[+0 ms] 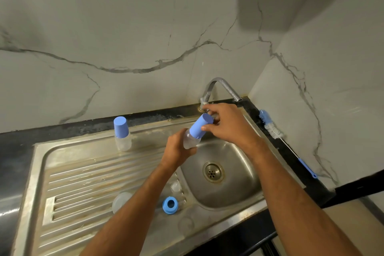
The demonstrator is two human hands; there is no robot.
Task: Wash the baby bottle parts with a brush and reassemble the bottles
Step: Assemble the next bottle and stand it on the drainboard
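Judging by how the parts lay around the steel sink (pixel 239 197), the job stood roughly at its midpoint — one bottle apparently finished, one in hand, one in pieces. Over the sink's near-left edge the left hand (pixel 178 149) was wrapped round the clear body of the held bottle (pixel 190 140), tilted toward the tap (pixel 220 87) behind the bowl. The right hand (pixel 230 124) gripped its blue cap (pixel 202 127) with curled fingers, either seating it or taking it off; I could not tell which from one view. No water ran from the tap as far as I could see.

Left of the sink, at the back of the draining board, a capped bottle (pixel 122 136) stood upright and whole, so that one looked done. Along the counter right of the sink lay the bottle brush (pixel 274 131), untouched, blue handle pointing toward the person.

Nearer the person, left of the sink, a clear bottle body (pixel 121 201) lay on its side. Just beside the sink's left rim sat a blue screw ring (pixel 170 205) and, behind it, what was probably a clear teat (pixel 176 187) — these remained to be put together.
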